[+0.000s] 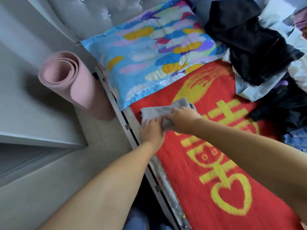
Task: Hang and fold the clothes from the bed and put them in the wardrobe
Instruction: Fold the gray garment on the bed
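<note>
A small grey folded garment [157, 111] lies at the near left edge of the bed, on the red blanket with yellow characters [207, 171]. My left hand [152, 131] grips its near corner. My right hand [181, 117] holds its right side, fingers curled over the fabric. A heap of unfolded clothes [259, 52], mostly black with pale blue and white pieces, is piled at the far right of the bed.
A colourful pillow [149, 58] lies at the head of the bed against the grey padded headboard [93, 15]. A rolled pink mat [74, 83] stands on the floor left of the bed. A pale door or panel [33, 138] is at the left.
</note>
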`<state>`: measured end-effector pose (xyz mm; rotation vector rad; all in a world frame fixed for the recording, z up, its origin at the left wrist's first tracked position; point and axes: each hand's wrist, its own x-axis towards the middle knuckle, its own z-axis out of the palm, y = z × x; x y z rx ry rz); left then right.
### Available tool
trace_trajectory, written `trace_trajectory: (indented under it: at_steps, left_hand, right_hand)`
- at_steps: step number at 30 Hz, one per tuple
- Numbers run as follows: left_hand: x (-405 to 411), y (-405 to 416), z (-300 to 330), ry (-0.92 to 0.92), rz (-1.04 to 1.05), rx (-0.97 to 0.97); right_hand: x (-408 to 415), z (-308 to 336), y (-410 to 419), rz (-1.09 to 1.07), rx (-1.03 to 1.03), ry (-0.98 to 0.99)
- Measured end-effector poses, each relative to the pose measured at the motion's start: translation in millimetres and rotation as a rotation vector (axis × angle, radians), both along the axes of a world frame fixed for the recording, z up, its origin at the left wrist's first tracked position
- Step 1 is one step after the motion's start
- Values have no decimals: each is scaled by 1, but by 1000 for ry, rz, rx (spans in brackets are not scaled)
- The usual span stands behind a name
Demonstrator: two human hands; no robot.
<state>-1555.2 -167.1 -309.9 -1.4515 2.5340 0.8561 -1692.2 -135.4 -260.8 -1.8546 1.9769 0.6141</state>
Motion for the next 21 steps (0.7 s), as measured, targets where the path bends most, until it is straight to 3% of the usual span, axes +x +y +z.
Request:
trace_trajectory:
  at_steps: [5,10,16,21]
  left_hand:
    - [11,-28,81,56,-149,-100]
    - [38,-41,131,36,-185,-245]
    - [126,-56,166,-19,-21,-294]
    - [251,-61,177,-63,144,-296]
  right_hand:
    - [16,74,-6,-80,-44,113]
    - [39,124,-9,-59,-189,38]
    - [123,167,-42,107,-225,-8]
    - [235,176,-73,312,-219,-78]
